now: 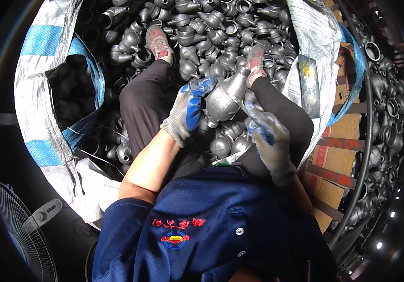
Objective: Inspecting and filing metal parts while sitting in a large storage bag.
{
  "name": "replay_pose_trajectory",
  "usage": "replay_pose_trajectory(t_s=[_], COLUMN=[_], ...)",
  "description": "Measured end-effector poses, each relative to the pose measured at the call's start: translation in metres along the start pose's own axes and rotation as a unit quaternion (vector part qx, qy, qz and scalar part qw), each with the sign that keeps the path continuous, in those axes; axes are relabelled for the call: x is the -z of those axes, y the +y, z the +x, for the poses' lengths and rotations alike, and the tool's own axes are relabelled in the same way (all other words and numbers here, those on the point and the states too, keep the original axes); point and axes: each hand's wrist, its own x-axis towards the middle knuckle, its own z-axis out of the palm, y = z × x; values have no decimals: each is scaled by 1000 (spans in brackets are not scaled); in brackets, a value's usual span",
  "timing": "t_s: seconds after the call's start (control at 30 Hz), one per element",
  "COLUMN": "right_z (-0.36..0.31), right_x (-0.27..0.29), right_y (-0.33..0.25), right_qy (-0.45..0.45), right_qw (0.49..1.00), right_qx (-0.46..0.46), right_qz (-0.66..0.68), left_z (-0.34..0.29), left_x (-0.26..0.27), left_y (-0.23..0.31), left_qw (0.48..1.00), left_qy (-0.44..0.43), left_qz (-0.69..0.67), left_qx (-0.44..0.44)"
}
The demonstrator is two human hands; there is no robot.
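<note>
A grey, pear-shaped metal casting (224,101) with a narrow neck is tilted in front of me, above my lap, its neck pointing away to the right. My left hand (192,105), in a grey glove with a blue coated palm, grips the casting by its left side. My right hand (270,138), gloved alike, is closed close to the right side of the casting. Something thin and pale sticks out from its fingers toward the casting; I cannot make out what it is. Many similar castings (220,145) lie loose beneath, between my legs.
A large white woven sack (37,103) with blue straps surrounds the heap of castings and my legs. Beyond its right side are cardboard sheets (329,162), a dark curved rail (367,141) and more castings (390,127). A fan (21,230) stands at the lower left.
</note>
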Motion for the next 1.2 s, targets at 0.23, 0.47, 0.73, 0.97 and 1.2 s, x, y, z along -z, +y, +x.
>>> replay_pose_trajectory(t_s=[0.23,0.47,0.73,0.97,1.2], right_z=[6,4,14,17,9], right_x=[-1,12,22,22,10], right_y=[-9,-1,9,9,0], right_qy=[15,-20,-49,-91,-41], right_qw=[985,979,998,995,990], right_qx=[53,31,21,17,30], right_qz=[-164,-202,-45,-35,-134], left_z=[-1,0,-1,1,1], left_x=[-1,-3,-1,-3,-4], left_y=[-8,-9,-12,-10,-27], left_qw=[984,968,994,991,973], left_qy=[-10,53,26,72,50], left_qz=[-156,-199,-83,-106,-194], left_qx=[89,142,65,38,116])
